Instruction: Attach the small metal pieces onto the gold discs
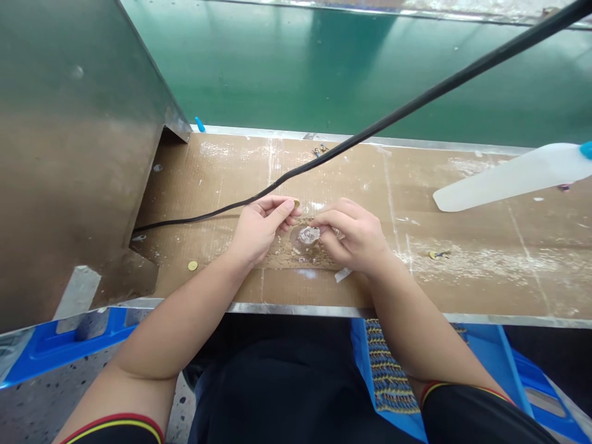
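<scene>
My left hand [259, 229] pinches a small round brass-coloured disc [296, 203] between thumb and fingers, just above the cardboard. Close beside it, my right hand [355, 237] has its thumb and forefinger drawn together at the edge of a whitish, shiny lump [308, 235] on the cardboard. Whether those fingers hold something small, I cannot make out. Crumbs and flakes lie around the lump. A scrap of clear tape [343, 274] sits below my right hand. Another yellow disc [193, 266] lies flat to the left of my left forearm.
A black cable [324, 157] crosses over the cardboard-covered bench [416, 185]. At left stands a metal housing [78, 154]; at right lies a white bottle [504, 179]. Small metal parts [319, 150] rest at the back. A blue crate [490, 357] with rows of parts is below the front edge.
</scene>
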Demonstrator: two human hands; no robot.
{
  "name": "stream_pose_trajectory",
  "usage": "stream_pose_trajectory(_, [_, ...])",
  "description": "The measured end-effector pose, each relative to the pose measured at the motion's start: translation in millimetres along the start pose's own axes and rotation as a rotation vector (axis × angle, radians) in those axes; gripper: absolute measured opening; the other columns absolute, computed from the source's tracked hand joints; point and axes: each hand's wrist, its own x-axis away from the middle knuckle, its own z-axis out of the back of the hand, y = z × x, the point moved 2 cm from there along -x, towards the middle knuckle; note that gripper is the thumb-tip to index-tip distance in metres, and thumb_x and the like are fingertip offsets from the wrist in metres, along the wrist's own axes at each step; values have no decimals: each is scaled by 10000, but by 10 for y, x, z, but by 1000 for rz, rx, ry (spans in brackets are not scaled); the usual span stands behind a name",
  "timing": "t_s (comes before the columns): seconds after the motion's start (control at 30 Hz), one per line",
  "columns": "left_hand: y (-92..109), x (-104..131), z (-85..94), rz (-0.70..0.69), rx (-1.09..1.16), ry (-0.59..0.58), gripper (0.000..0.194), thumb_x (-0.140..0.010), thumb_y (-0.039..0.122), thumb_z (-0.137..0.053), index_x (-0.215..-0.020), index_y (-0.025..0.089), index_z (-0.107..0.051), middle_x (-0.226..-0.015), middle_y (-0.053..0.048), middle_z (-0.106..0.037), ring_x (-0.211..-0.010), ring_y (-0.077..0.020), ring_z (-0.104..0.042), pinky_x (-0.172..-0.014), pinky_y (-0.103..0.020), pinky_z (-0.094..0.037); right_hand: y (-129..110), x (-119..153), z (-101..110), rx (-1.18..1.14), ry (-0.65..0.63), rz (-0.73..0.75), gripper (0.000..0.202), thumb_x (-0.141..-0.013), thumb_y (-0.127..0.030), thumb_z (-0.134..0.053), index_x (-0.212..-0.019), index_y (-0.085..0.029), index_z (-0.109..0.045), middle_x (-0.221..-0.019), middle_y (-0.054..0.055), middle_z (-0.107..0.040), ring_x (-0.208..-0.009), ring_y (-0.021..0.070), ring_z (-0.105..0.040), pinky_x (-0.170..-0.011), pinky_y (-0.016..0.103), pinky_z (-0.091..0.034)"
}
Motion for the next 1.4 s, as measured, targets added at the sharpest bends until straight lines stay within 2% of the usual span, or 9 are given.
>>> stream_pose_trajectory(0.13, [-4, 5, -25, 110, 130, -12, 503, -573, 405, -1004, -885, 107, -745, -857, -103, -755, -670, -100, -685, -613, -150, -542, -47, -11, 21, -123, 163, -199, 123, -985, -189, -585, -995, -174, -707, -887, 21, -700, -748, 112, -643, -665, 251, -542])
stream_pose_trajectory(0.23, [-21, 16, -43, 161, 181, -21, 496, -553, 383, -1019, -861, 110, -742, -825, -81, -747, -675, -104, -689, -627, -163, -550, -78, -17, -26, -210, 197, -266, 131, -1003, -244, -623, -1030, -179, -733, -962, 34, -732, -829, 125, -702, -706, 249, -598])
stream_pose_trajectory(0.33, [-37, 23, -53, 151, 155, -30, 477, -579, 407, -1011, -841, 109, -746, -802, -70, -735, -673, -99, -680, -640, -170, -554, -100, -32, -65, -230, 199, -228, 123, -1007, -217, -628, -1038, -189, -744, -1013, 29, -742, -889, 125, -722, -776, 253, -626])
stream_pose_trajectory(0.7, [-9, 45, -73, 60, 39, -43, 413, -600, 455, -998, -786, 147, -796, -821, -91, -749, -687, -87, -673, -645, -143, -562, -98, -55, -70, -134, 210, -164, 103, -1017, -184, -637, -1020, -186, -740, -971, -5, -744, -822, 82, -702, -749, 190, -602])
stream_pose_trajectory(0.93, [-48, 73, -14, -86, -174, -31, 402, -740, 500, -918, -982, 190, -831, -951, -113, -770, -824, -152, -748, -775, -206, -630, -66, -30, -98, -55, 199, -158, 137, -1035, -196, -610, -1032, -182, -746, -989, 5, -747, -836, 93, -711, -769, 203, -607])
stream_pose_trajectory(1.07, [-39, 83, 9, -75, -163, -47, 420, -702, 494, -943, -995, 215, -833, -998, -115, -771, -896, -186, -762, -825, -240, -645, -44, -22, -118, -80, 203, -153, 126, -1025, -170, -627, -1068, -186, -744, -1016, 4, -746, -896, 94, -715, -827, 204, -610])
stream_pose_trajectory(1.17, [-10, 79, 7, -46, -151, -64, 437, -688, 498, -952, -1008, 226, -833, -1034, -119, -769, -901, -178, -759, -852, -239, -640, -41, -26, -119, -113, 222, -171, 142, -1019, -167, -627, -1092, -193, -746, -1045, 10, -743, -912, 95, -714, -841, 210, -616])
stream_pose_trajectory(1.3, [54, 56, -30, -33, -163, -58, 510, -642, 532, -969, -1025, 226, -830, -1001, -115, -767, -832, -143, -731, -723, -171, -604, 5, -32, -119, -183, 243, -217, 125, -1029, -230, -620, -1041, -165, -726, -1006, 26, -730, -866, 86, -698, -788, 195, -603])
stream_pose_trajectory(1.4, [113, 35, -54, -36, -136, 29, 561, -532, 529, -1012, -943, 195, -827, -872, -93, -746, -703, -112, -671, -627, -158, -562, 140, -18, -84, -178, 291, -260, 146, -1025, -267, -617, -1007, -145, -697, -951, 28, -710, -813, 77, -675, -739, 177, -586])
